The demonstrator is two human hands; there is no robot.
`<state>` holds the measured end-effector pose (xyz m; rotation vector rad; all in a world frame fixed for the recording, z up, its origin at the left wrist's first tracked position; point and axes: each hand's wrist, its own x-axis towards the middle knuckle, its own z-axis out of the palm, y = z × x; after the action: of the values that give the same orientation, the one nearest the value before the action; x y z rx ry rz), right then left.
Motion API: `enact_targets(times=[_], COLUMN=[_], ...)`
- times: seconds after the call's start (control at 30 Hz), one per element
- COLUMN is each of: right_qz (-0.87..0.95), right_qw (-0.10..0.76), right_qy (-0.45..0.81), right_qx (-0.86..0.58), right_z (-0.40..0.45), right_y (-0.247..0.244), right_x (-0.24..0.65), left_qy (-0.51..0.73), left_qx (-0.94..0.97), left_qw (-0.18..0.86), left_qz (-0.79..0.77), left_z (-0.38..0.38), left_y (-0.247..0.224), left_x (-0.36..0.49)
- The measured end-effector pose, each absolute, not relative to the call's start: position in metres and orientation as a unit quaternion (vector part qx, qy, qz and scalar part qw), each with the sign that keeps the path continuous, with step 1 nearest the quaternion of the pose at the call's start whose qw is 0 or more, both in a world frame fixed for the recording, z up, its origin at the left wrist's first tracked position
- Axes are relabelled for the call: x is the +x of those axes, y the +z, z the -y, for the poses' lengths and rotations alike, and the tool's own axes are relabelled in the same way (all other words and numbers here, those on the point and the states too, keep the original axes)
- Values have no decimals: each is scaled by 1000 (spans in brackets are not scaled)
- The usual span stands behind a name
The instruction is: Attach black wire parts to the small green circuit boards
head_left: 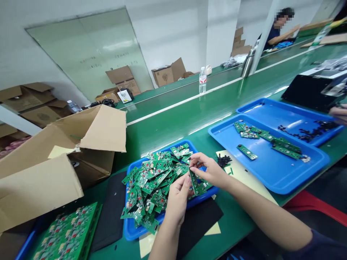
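Note:
A narrow green circuit board (193,181) is held between my two hands, over the right part of a blue tray (130,231) heaped with green boards (154,173). My left hand (179,191) pinches the board's left side between thumb and fingers. At its upper end, my right hand (204,168) grips it with thumb and fingertips. Small black parts (223,160) lie in a pile just right of my right hand, on cream paper (251,182). Whether a small part sits between my right fingertips is too small to tell.
An open cardboard box (105,133) stands at left, above stacked board panels (67,234). At right, a blue tray (282,180) holds several boards; another blue tray (282,106) holds black parts. A bottle (202,81) stands behind. A person (273,36) sits far right; another hand (338,112) shows at the right edge.

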<state>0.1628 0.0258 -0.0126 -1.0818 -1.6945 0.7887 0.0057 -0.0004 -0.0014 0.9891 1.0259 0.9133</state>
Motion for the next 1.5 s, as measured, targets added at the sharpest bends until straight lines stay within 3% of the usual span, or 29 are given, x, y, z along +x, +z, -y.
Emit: enact_targets(times=[0.33, 0.57, 0.67, 0.83, 1.13, 1.3, 1.5], right_qz=[624, 608, 642, 684, 638, 624, 595], right_qw=[370, 339, 364, 401, 372, 363, 247], right_qy=[128, 81, 113, 289, 372, 270, 123], right_qx=[-676, -713, -665, -536, -563, -637, -755], right_z=[-39, -25, -5, 37, 64, 54, 26], right_y=[-2, -9, -6, -23, -57, -66, -69], right_x=[310, 308, 272, 213, 195, 216, 247], left_qy=[423, 412, 424, 369, 264, 221, 140], left_qx=[519, 640, 659, 697, 697, 708, 729], left_qw=[578, 487, 449, 372, 343, 345, 350], left_qz=[-466, -428, -430, -489, -572, -575, -571], left_z=[5, 24, 41, 72, 109, 110, 101], left_y=[16, 25, 22, 9, -12, -23, -29], left_x=[5, 4, -1, -27, -58, -59, -58])
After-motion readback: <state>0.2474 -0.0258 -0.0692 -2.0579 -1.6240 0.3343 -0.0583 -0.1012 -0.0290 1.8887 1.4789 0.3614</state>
